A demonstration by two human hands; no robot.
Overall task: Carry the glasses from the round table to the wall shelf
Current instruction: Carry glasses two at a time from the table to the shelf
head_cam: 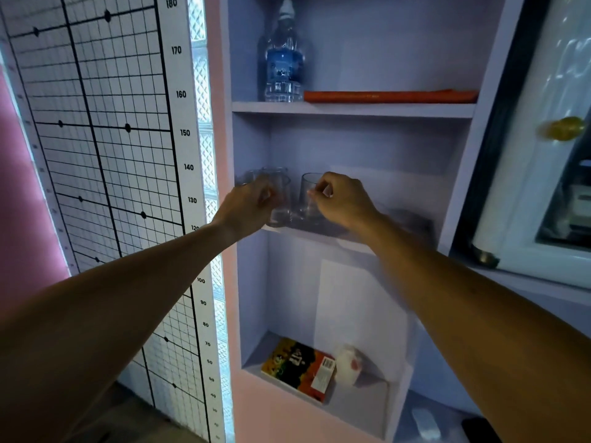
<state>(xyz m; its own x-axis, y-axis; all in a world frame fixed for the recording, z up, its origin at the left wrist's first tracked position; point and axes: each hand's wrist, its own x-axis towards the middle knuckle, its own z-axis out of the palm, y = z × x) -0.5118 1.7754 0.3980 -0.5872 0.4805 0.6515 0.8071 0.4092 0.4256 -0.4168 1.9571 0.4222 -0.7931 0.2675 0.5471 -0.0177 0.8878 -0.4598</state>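
Observation:
Both my arms reach into the middle compartment of the lilac wall shelf (319, 233). My left hand (248, 207) grips a clear glass (281, 206) at the shelf's left side, its base at the shelf board. Behind it more clear glasses (271, 174) stand against the left wall. My right hand (342, 201) pinches the rim of another clear glass (308, 195) that stands upright on the shelf just right of the first. The round table is out of view.
A water bottle (283, 62) and a flat orange item (388, 96) sit on the upper shelf. A colourful book (299, 367) and a white packet (348, 364) lie in the bottom compartment. A height chart (105, 155) covers the wall at left; a fridge door (543, 155) is at right.

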